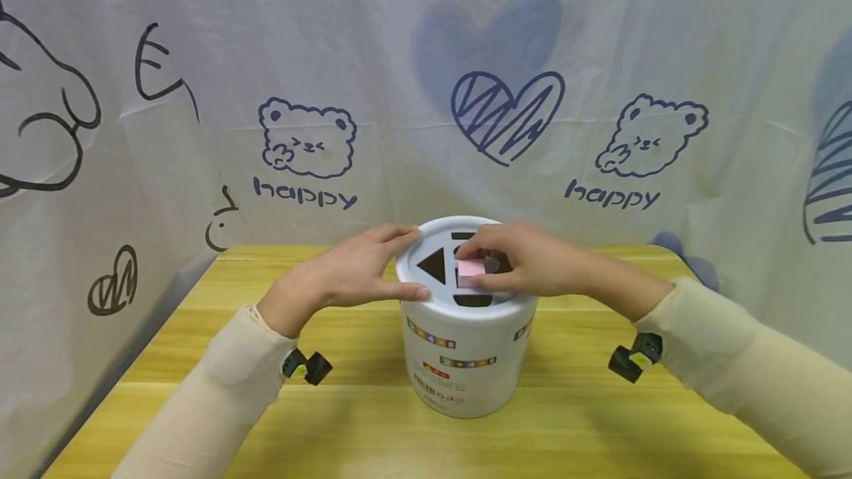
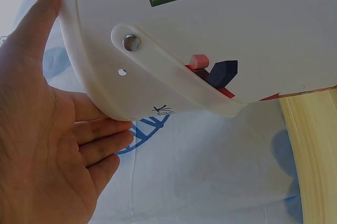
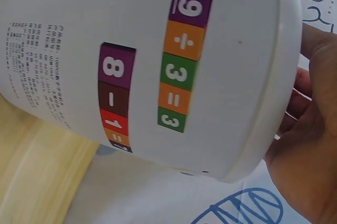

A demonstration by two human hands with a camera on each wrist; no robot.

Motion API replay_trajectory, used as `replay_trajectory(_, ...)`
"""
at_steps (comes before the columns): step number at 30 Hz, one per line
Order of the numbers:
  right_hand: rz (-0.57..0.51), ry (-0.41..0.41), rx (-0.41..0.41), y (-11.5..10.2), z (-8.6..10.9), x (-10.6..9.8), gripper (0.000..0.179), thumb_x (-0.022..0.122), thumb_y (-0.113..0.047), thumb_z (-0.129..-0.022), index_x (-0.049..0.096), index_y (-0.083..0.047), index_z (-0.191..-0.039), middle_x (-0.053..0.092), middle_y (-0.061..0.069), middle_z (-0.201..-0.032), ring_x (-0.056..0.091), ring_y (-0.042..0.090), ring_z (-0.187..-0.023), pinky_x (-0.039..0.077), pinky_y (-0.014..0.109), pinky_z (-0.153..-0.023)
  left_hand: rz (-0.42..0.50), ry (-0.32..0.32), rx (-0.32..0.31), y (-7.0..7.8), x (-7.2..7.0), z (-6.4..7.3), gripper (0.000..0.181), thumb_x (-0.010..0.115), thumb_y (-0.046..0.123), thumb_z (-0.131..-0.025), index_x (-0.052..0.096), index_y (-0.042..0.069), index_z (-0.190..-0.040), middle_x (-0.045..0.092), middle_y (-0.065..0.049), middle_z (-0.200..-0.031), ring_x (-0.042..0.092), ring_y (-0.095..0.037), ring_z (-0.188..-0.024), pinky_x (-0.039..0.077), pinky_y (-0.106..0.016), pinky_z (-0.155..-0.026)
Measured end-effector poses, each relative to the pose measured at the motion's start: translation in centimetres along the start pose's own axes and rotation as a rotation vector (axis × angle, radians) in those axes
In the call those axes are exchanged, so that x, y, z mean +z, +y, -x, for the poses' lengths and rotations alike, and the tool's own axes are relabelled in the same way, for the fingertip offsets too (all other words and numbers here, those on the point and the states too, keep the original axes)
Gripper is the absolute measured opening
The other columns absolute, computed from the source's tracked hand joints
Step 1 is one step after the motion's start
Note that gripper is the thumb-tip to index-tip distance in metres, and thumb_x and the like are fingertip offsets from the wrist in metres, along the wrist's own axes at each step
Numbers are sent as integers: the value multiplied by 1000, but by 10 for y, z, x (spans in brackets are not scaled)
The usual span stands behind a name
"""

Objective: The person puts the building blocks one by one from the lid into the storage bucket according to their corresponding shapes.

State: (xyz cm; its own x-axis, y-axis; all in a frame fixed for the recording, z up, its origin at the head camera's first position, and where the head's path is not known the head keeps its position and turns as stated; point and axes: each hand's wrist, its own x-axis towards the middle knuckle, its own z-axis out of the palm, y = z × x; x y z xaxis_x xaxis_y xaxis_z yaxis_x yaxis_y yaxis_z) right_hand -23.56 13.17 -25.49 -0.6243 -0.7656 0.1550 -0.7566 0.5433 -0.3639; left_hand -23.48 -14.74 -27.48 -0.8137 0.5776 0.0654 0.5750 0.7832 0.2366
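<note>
A white bucket (image 1: pixel 466 361) stands upright on the wooden table, printed with coloured number tiles. Its white lid (image 1: pixel 435 301) has several dark cut-out holes, among them a triangular hole (image 1: pixel 434 266). My right hand (image 1: pixel 532 257) pinches a pink block (image 1: pixel 471 272) between thumb and fingers at a hole in the middle of the lid; how far it sits in the hole I cannot tell. My left hand (image 1: pixel 353 268) rests against the lid's left rim, thumb in front and fingers behind. In the left wrist view that hand (image 2: pixel 52 129) lies along the rim, its fingers fairly straight.
The yellow wooden table (image 1: pixel 333 420) extends around the bucket. Behind it hangs a pale curtain (image 1: pixel 399 94) with bear and heart drawings. A white carrying handle (image 2: pixel 174 71) hangs down the bucket's side. Small black devices (image 1: pixel 306 367) are strapped to both wrists.
</note>
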Motion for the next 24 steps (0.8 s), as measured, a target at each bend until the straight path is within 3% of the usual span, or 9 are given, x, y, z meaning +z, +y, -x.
replay_trajectory(11,99,-2,-25,-1,0,4,32,69,-28,-91,67,-16,-121,63,-7,-111,56,10,-98,50,33,-86,3,0,-1,0,0,1,105,51,83,-77,31,15,-155,31,-5,-157,32,-30,-141,29,-52,-112)
replay_trajectory(24,42,58,22,6,17,-8,32,70,-25,-92,67,-13,-122,64,-2,-116,57,17,-110,47,45,-98,8,7,3,0,0,0,106,52,83,-76,31,14,-155,31,-6,-157,31,-30,-141,29,-52,-113)
